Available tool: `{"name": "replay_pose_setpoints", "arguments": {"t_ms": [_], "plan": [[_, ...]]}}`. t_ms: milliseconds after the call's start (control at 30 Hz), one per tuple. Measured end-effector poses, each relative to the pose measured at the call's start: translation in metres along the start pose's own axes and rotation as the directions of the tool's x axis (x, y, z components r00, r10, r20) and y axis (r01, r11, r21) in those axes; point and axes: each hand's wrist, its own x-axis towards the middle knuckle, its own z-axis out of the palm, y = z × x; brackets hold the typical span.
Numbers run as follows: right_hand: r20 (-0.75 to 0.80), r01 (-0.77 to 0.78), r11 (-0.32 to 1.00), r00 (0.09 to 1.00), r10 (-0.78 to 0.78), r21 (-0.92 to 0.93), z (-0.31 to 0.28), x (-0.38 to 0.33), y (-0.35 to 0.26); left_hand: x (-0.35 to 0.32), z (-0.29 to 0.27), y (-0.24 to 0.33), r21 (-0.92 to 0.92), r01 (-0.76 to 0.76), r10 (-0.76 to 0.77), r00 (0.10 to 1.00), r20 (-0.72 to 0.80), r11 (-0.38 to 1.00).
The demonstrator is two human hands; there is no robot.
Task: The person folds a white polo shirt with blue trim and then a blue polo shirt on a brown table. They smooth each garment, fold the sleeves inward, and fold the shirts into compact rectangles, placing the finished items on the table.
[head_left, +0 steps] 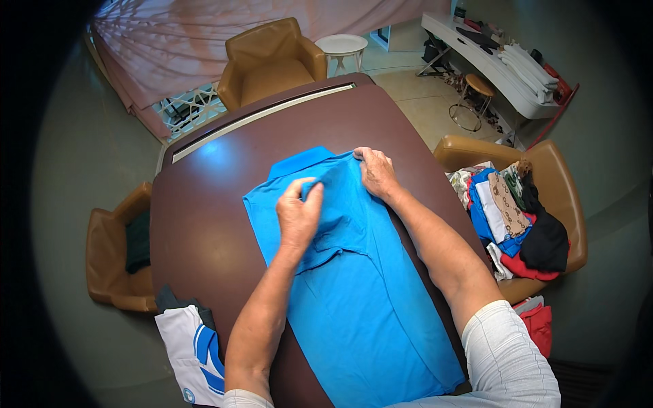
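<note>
Folding shirt [367,299], collar end, mid-bench [204,224].
L hand [298,216] pinching a fabric fold, R hand [375,171] pressing shoulder flat; next prob needs sleeve folded in.

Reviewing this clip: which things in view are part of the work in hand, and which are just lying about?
In hand:
- blue polo shirt, flat on the brown table
- left hand, pinching its fabric
- right hand, at its shoulder

Lying about:
- clothes heap on the right armchair
- white and blue garment
- dark cloth on the left armchair
</note>
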Motion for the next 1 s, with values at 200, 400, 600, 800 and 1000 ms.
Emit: {"name": "replay_pose_setpoints", "arguments": {"t_ms": [200, 400, 600, 800, 1000], "plan": [[0.186, -0.163, 0.975, 0.973, 0.134, 0.149, -0.020, 0.018, 0.004, -0.050, 0.062, 0.022, 0.300, -0.523, 0.450, 0.848, 0.280, 0.798], [0.267, -0.156, 0.979, 0.957, 0.116, 0.133, -0.030, 0.016, -0.006, -0.075, 0.097, 0.000, 0.461, -0.577, 0.412, 0.812, 0.414, 0.674], [0.306, -0.178, 0.966, 0.945, 0.114, 0.189, -0.032, 0.015, -0.007, -0.077, 0.085, -0.005, 0.485, -0.649, 0.487, 0.761, 0.429, 0.586], [0.223, -0.107, 0.981, 0.972, 0.069, 0.164, -0.024, 0.013, 0.003, -0.085, 0.086, -0.009, 0.505, -0.651, 0.496, 0.759, 0.421, 0.567], [0.187, -0.064, 0.988, 0.982, 0.036, 0.144, -0.017, 0.012, 0.010, -0.089, 0.093, -0.008, 0.473, -0.652, 0.500, 0.758, 0.419, 0.592]]}}
